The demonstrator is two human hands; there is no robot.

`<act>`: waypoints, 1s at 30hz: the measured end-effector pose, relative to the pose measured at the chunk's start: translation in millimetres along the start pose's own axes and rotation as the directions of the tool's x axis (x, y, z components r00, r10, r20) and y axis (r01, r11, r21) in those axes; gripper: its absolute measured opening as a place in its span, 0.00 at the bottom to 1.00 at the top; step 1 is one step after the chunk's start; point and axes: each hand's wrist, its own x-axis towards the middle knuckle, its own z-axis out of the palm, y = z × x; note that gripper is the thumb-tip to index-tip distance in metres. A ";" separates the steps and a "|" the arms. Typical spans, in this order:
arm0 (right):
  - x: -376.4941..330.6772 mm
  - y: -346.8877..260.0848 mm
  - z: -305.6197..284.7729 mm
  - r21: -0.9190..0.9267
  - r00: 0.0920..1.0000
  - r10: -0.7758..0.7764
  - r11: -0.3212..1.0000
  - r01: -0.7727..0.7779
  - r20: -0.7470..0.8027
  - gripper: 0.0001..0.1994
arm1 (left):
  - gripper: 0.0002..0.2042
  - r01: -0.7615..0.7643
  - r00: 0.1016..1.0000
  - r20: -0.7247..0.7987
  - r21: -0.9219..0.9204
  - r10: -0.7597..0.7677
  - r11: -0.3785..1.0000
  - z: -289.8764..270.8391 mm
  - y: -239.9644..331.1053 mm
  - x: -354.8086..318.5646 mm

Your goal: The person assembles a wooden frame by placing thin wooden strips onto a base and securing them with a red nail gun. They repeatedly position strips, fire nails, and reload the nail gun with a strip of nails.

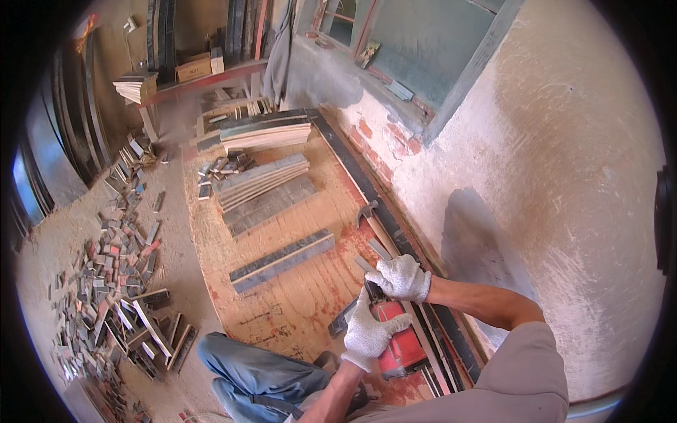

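My left hand, in a white knit glove, lies against a red tool-like object with a dark front end. Its thumb is spread across the red body, and its fingers point forward along the left side. Just ahead, my gloved right hand is closed, with a thin grey strip jutting from its fingers. The far end of that grip is hidden by the glove. Long narrow wooden strips run beside the red object. A hammer with a wooden handle lies beyond my right hand.
A plywood work surface holds a dark-faced board, stacked boards and small offcuts. A scrap wood heap covers the floor at left. The plastered wall stands close on my right, below a window.
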 end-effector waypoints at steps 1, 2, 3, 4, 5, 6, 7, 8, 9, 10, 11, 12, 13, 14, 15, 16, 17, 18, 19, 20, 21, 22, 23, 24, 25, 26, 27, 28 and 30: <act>-1.8 2.6 3.0 0.015 1.000 0.010 1.000 -0.010 0.028 0.17 | 0.41 0.006 1.000 0.017 -0.002 -0.006 1.000 -1.3 -6.4 -0.7; -3.1 5.4 4.9 0.030 0.998 0.017 0.999 -0.019 0.057 0.17 | 0.44 0.011 0.999 0.033 -0.005 -0.010 1.000 -3.0 -12.0 0.0; -4.6 9.7 5.5 0.044 0.998 -0.061 0.997 0.059 0.029 0.16 | 0.47 0.015 0.999 0.048 -0.008 -0.014 1.000 -4.5 -15.4 0.9; -12.2 16.7 1.9 0.054 0.993 -0.117 0.992 0.116 0.011 0.15 | 0.47 0.063 0.993 0.097 -0.033 -0.060 0.997 -1.5 -10.5 -0.3; -8.7 20.1 -1.3 0.065 0.981 -0.192 0.979 0.193 -0.019 0.15 | 0.46 0.100 0.987 0.127 -0.048 -0.093 0.994 -6.7 8.4 -6.0; -4.4 26.5 0.2 0.086 0.967 -0.246 0.967 0.240 0.068 0.19 | 0.46 0.138 0.979 0.159 -0.063 -0.126 0.988 -11.3 22.6 -7.4; 9.9 29.0 1.5 0.058 0.937 -0.346 0.936 0.348 -0.034 0.19 | 0.44 0.163 0.978 0.140 -0.049 -0.154 0.985 -18.7 32.1 -5.9; 21.3 29.4 2.5 0.017 0.895 -0.427 0.902 0.432 -0.127 0.20 | 0.43 0.196 0.972 0.137 -0.037 -0.189 0.980 -24.6 38.7 -4.6; 25.9 31.5 4.4 0.006 0.889 -0.435 0.898 0.440 -0.146 0.20 | 0.42 0.229 0.965 0.135 -0.024 -0.224 0.973 -29.2 43.7 -2.3; 33.5 34.1 6.3 -0.008 0.877 -0.450 0.890 0.455 -0.169 0.20 | 0.40 0.224 0.967 0.125 -0.022 -0.220 0.974 -32.5 47.1 2.2; 38.7 35.1 8.3 -0.019 0.868 -0.459 0.886 0.464 -0.191 0.20 | 0.39 0.228 0.966 0.134 -0.026 -0.222 0.973 -34.3 45.5 2.1; 41.1 37.1 8.1 -0.016 0.862 -0.472 0.878 0.478 -0.183 0.20 | 0.38 0.232 0.964 0.145 -0.031 -0.225 0.972 -35.9 42.4 1.7; 46.6 40.0 6.6 -0.015 0.853 -0.491 0.868 0.497 -0.176 0.20 | 0.38 0.231 0.963 0.151 -0.036 -0.223 0.972 -38.1 38.3 3.5; 50.2 43.5 3.6 -0.033 0.831 -0.543 0.839 0.543 -0.119 0.21 | 0.38 0.205 0.961 0.187 0.011 -0.203 0.979 -41.3 32.5 5.0; 54.0 45.1 1.9 -0.006 0.840 -0.529 0.847 0.532 -0.126 0.21 | 0.38 0.215 0.959 0.191 -0.019 -0.208 0.976 -44.5 31.3 4.9; 56.3 40.4 0.1 0.029 0.851 -0.508 0.856 0.515 -0.131 0.22 | 0.38 0.236 0.955 0.197 -0.049 -0.222 0.971 -48.1 35.7 0.0; 56.6 35.7 -2.8 0.063 0.864 -0.485 0.866 0.496 -0.135 0.22 | 0.38 0.257 0.950 0.206 -0.078 -0.236 0.963 -50.2 37.7 -3.1; 48.6 26.8 -7.7 0.184 0.946 -0.272 0.935 0.303 -0.176 0.23 | 0.39 0.267 0.949 0.201 -0.094 -0.245 0.959 -50.2 36.1 -4.6; 49.3 15.7 -10.3 0.177 0.954 -0.162 0.961 0.210 -0.253 0.25 | 0.40 0.260 0.954 0.178 -0.103 -0.240 0.960 -54.1 38.0 -4.6; 51.7 -1.0 -22.2 0.073 0.986 0.002 0.997 0.011 -0.167 0.26 | 0.41 0.257 0.960 0.142 -0.115 -0.240 0.960 -59.3 38.0 -6.8; 46.4 -11.0 -35.6 -0.065 0.977 0.190 0.978 -0.196 -0.095 0.28 | 0.42 0.255 0.963 0.128 -0.134 -0.239 0.958 -59.3 38.3 -7.1; 37.4 -10.4 -38.4 -0.130 0.908 0.399 0.914 -0.383 0.130 0.31 | 0.42 0.254 0.962 0.129 -0.108 -0.240 0.961 -54.0 38.7 -4.5; 35.6 -5.2 -42.6 -0.120 0.881 0.424 0.905 -0.407 0.210 0.35 | 0.42 0.252 0.962 0.129 -0.081 -0.241 0.964 -48.6 40.2 -1.9; 36.8 2.5 -49.7 -0.111 0.848 0.445 0.895 -0.432 0.289 0.38 | 0.41 0.251 0.962 0.129 -0.054 -0.243 0.966 -43.3 40.5 0.4; 42.8 -1.5 -57.7 -0.090 0.804 0.506 0.858 -0.505 0.312 0.42 | 0.42 0.252 0.962 0.125 -0.061 -0.243 0.966 -39.1 36.4 0.5; 48.6 -6.0 -68.4 -0.076 0.756 0.566 0.814 -0.576 0.329 0.45 | 0.43 0.254 0.962 0.121 -0.065 -0.245 0.965 -35.4 32.5 -0.8; 41.1 -8.4 -69.2 -0.115 0.749 0.560 0.821 -0.559 0.355 0.43 | 0.44 0.255 0.962 0.114 -0.069 -0.247 0.964 -32.0 28.0 -2.1; 37.5 -8.6 -72.6 -0.152 0.750 0.546 0.833 -0.531 0.373 0.42 | 0.44 0.243 0.965 0.114 -0.053 -0.236 0.969 -28.5 22.9 -0.8; 39.8 -16.8 -78.0 -0.189 0.648 0.578 0.800 -0.569 0.495 0.39 | 0.44 0.217 0.971 0.105 -0.023 -0.213 0.976 -26.4 12.5 -0.1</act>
